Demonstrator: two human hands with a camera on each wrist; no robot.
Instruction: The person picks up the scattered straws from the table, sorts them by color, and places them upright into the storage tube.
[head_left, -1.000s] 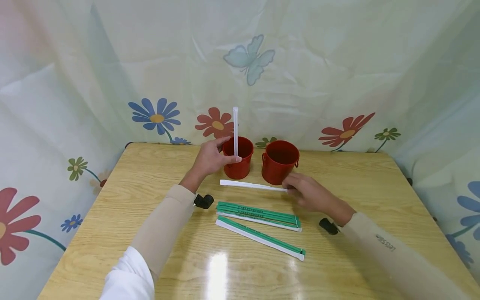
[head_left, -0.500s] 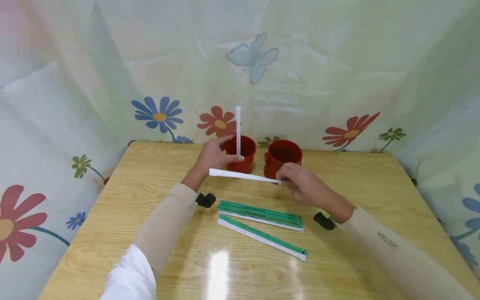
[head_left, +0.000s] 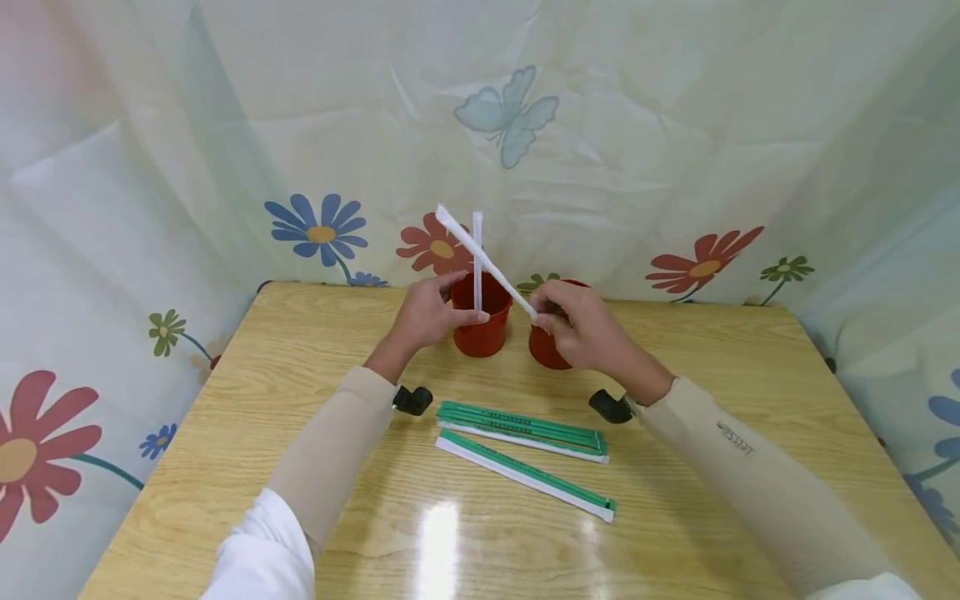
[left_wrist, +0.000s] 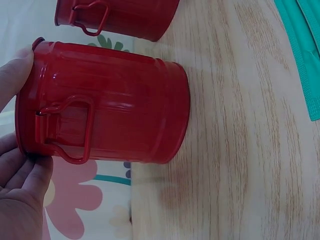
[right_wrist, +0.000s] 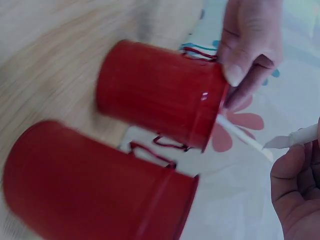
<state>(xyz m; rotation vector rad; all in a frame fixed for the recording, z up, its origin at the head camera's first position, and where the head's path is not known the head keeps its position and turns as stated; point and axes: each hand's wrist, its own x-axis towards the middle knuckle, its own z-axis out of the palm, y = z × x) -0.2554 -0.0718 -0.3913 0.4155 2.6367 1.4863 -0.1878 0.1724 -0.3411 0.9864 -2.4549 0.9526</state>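
Observation:
My left hand grips the rim of the left red bucket, thumb on the near side and fingers on the far side. A white paper-wrapped straw stands upright inside that bucket. My right hand pinches another white-wrapped straw near its lower end; it tilts up to the left, above the gap between the buckets. Behind that hand, partly hidden, is the right red bucket. In the right wrist view, the pinched straw's end pokes out of my fingers, apart from both buckets.
Two groups of green-and-white wrapped straws lie on the wooden table, a back bundle and a front bundle. A flowered cloth hangs behind the table's far edge. Wire handles stick out from the bucket sides.
My right hand has lifted the white-wrapped straw off the table and moved it up and left, turning it from level to steeply tilted. The left hand keeps its grip on the bucket rim.

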